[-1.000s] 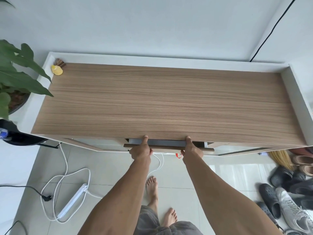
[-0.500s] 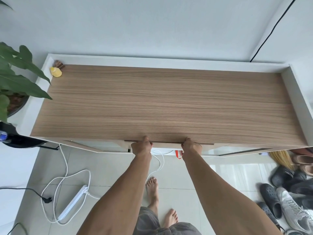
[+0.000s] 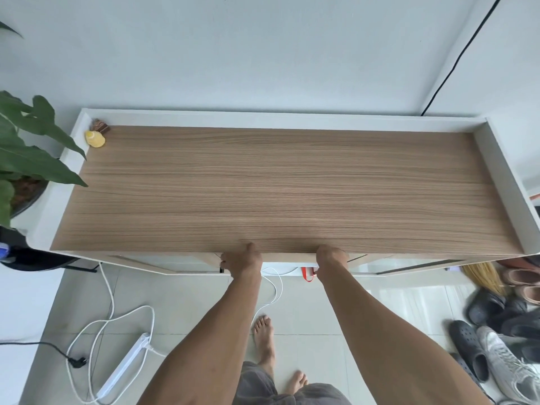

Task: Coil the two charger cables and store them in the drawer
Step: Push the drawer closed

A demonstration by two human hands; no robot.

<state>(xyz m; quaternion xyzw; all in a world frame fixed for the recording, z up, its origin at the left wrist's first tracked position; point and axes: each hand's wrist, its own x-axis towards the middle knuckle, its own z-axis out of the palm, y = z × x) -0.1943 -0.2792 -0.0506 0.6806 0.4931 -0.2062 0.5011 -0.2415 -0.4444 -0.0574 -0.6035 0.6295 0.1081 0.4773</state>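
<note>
1. Since a second ago the drawer has gone from standing open a little — its dark front strip and grey inside showing under the wooden top (image 3: pixel 280 185) — to pushed right in; only a sliver of its front (image 3: pixel 287 255) shows between the two hands now.
2. Left hand (image 3: pixel 244 260) sits at the front edge of the cabinet, knuckles up, fingers curled down over the drawer front; how tightly they are closed I cannot tell, as the fingertips are hidden below the edge.
3. Right hand (image 3: pixel 330 257) is just along the same edge, bent the same way, its fingers tucked out of sight too.
4. Neither hand has anything loose in it that I can see.
5. No charger cable lies on the top; whether the two are inside the drawer cannot be seen from here.
6. A thin white cable (image 3: pixel 274 290) hangs below the cabinet between the forearms, beside a small red tag (image 3: pixel 306 273).
7. On the floor to the left a white power strip (image 3: pixel 125 365) lies among loops of white cord, with a black plug (image 3: pixel 77 361) near it.
8. At the far left corner of the top sits a small yellow object (image 3: pixel 95 138) — a potted plant (image 3: pixel 26 150) leans in beside it.
9. Shoes (image 3: pixel 496 331) are heaped on the floor at the right, and the person's bare feet (image 3: pixel 264 337) stand on the tiles.
</note>
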